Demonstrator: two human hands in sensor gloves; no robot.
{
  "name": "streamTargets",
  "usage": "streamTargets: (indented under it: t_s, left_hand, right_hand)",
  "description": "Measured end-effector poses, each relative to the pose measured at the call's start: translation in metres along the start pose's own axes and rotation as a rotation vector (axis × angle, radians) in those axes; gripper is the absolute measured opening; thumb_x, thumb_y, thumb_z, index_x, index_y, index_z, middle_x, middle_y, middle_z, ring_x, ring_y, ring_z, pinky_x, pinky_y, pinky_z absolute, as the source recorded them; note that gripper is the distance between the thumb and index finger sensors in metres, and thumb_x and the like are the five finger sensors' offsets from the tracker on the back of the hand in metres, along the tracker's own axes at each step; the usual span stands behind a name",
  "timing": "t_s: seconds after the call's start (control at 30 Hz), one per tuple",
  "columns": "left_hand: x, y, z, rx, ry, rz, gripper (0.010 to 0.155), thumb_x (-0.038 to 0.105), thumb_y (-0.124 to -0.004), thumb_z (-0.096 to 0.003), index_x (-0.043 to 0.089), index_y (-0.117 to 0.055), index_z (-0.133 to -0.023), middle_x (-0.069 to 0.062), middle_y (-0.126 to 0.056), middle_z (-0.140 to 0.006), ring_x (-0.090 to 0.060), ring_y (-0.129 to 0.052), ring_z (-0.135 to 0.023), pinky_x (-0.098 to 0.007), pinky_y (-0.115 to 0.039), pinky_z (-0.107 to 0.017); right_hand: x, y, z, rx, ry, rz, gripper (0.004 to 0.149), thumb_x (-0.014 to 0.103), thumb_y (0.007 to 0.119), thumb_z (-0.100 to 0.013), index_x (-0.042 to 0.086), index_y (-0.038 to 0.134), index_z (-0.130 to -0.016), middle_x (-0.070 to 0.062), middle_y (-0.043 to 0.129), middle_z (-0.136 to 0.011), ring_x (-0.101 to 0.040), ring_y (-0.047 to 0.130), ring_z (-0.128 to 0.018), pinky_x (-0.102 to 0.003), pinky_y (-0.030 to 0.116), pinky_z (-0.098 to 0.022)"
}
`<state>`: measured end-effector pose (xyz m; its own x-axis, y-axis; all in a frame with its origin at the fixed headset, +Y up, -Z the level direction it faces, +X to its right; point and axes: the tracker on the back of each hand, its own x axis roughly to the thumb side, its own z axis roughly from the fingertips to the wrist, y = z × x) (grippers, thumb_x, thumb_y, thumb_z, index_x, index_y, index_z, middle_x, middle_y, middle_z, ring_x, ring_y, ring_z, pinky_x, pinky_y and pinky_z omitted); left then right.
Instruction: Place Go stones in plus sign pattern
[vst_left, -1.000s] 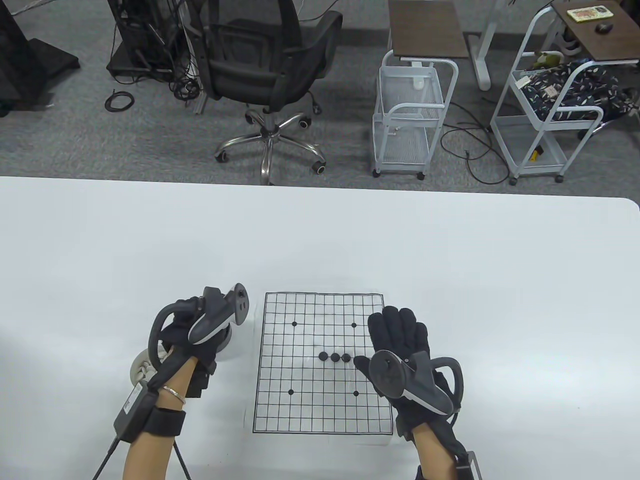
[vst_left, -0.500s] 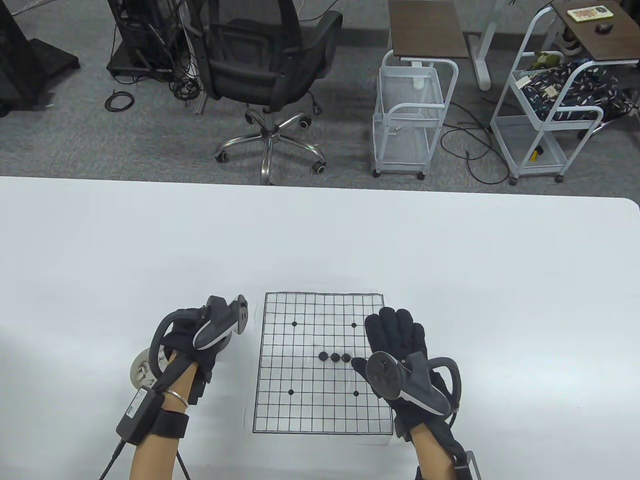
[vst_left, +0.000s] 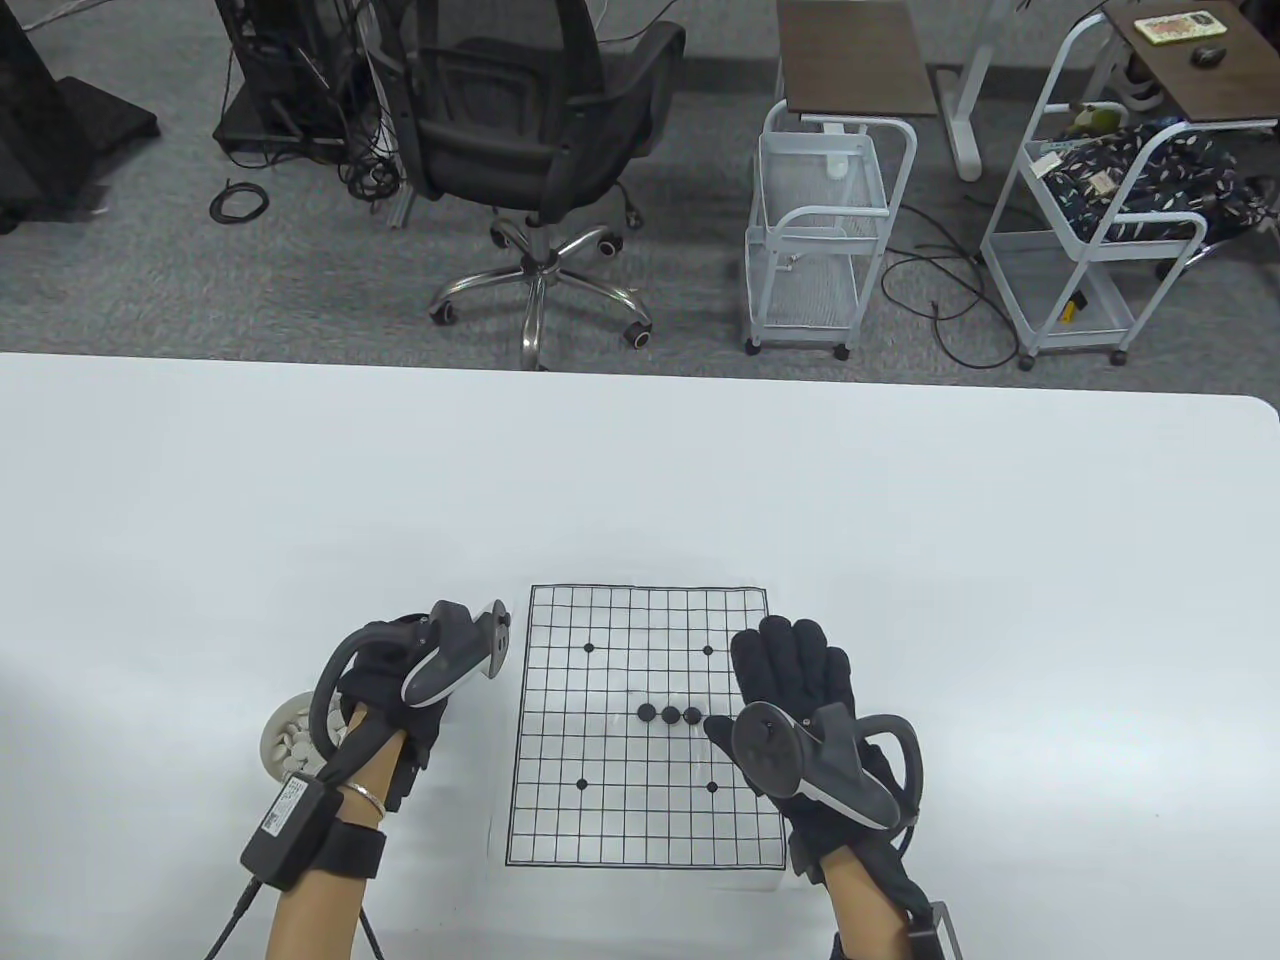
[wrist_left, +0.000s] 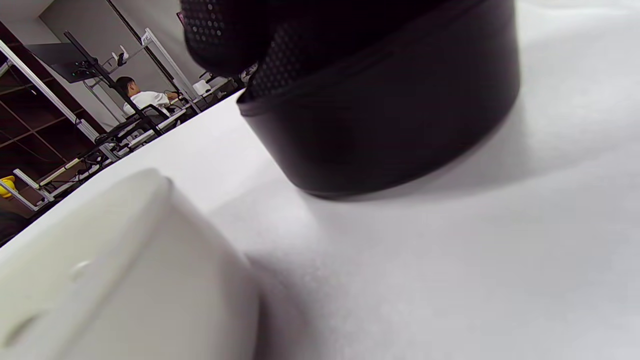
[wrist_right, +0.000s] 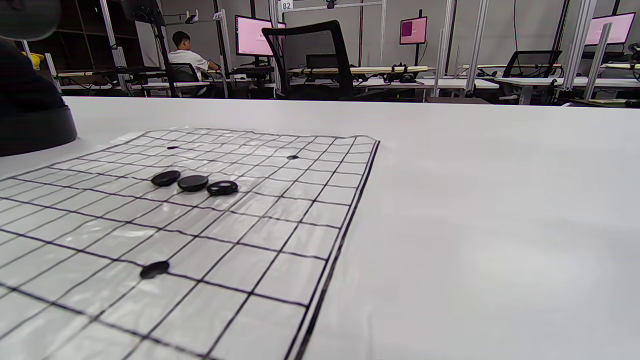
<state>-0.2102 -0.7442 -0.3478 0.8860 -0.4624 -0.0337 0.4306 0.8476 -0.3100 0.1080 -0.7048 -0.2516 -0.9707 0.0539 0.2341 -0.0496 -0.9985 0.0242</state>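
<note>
Nearest us, our left hand (vst_left: 385, 690) has drifted a little toward the board since a second ago, and more of the white bowl (vst_left: 285, 740) of pale stones now shows behind its wrist. Our right hand (vst_left: 800, 690) has barely moved; the three black stones (vst_left: 669, 714) lie exactly where they did.

The white bowl is round and smooth-walled, holding glossy white pebbles. Just beyond it, under our left hand, stands a black bowl (wrist_left: 390, 115), a squat cylinder with a matte wall. In the left wrist view the gloved fingers (wrist_left: 225, 35), a dotted knit fabric, lie over its rim; whether they pinch a stone inside we cannot tell.

Between our hands lies the board (vst_left: 640, 800), a thin, shiny plastic sheet printed with a black grid and star dots, slightly wrinkled on the white table (vst_left: 1000, 600). The three stones are flat, glossy discs touching in a short sideways row at the board's middle.

Our right hand rests flat at the board's right edge, fingers straight and together, gripping nothing; its thumb points at the row's right end, just beside the last stone.

Beyond the table stand a black mesh office chair (vst_left: 540, 130) on a chrome base and two white wire carts (vst_left: 820, 250) on grey carpet.
</note>
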Motion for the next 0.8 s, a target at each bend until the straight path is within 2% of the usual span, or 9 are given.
streamTargets:
  t_s: [0.33, 0.57, 0.7, 0.8]
  left_hand:
    - [0.0, -0.002, -0.002, 0.001, 0.005, 0.018, 0.042, 0.046, -0.066, -0.0507, 0.037, -0.072, -0.091, 0.009, -0.095, -0.084, -0.005, -0.098, -0.061, -0.033, -0.076, -0.066]
    - [-0.01, 0.003, -0.002, -0.018, -0.015, 0.112, 0.04, 0.047, -0.065, -0.0506, 0.038, -0.078, -0.088, 0.009, -0.098, -0.084, -0.006, -0.099, -0.062, -0.034, -0.077, -0.065]
    - [-0.018, 0.011, 0.002, 0.009, -0.019, 0.176, 0.041, 0.046, -0.065, -0.0511, 0.034, -0.079, -0.087, 0.007, -0.1, -0.081, -0.006, -0.101, -0.059, -0.034, -0.078, -0.063]
    - [-0.022, 0.024, 0.011, 0.075, -0.011, 0.206, 0.042, 0.045, -0.064, -0.0523, 0.031, -0.08, -0.088, 0.007, -0.101, -0.078, -0.006, -0.102, -0.055, -0.033, -0.08, -0.06]
  right_hand:
    - [-0.002, 0.001, -0.001, 0.006, 0.003, -0.007, 0.08, 0.057, 0.051, -0.056, 0.012, 0.024, -0.116, -0.022, 0.023, -0.119, -0.051, 0.024, -0.11, -0.058, 0.028, -0.078]
    - [-0.002, 0.001, -0.002, 0.007, 0.006, -0.013, 0.08, 0.057, 0.051, -0.056, 0.012, 0.024, -0.116, -0.021, 0.023, -0.119, -0.051, 0.024, -0.11, -0.058, 0.027, -0.078]
    - [-0.003, 0.001, -0.002, 0.002, 0.005, -0.018, 0.08, 0.057, 0.051, -0.056, 0.012, 0.024, -0.116, -0.022, 0.023, -0.119, -0.051, 0.023, -0.11, -0.058, 0.027, -0.078]
    - [-0.003, 0.001, -0.002, -0.001, 0.004, -0.015, 0.08, 0.057, 0.051, -0.056, 0.012, 0.024, -0.116, -0.021, 0.023, -0.119, -0.051, 0.023, -0.11, -0.058, 0.027, -0.078]
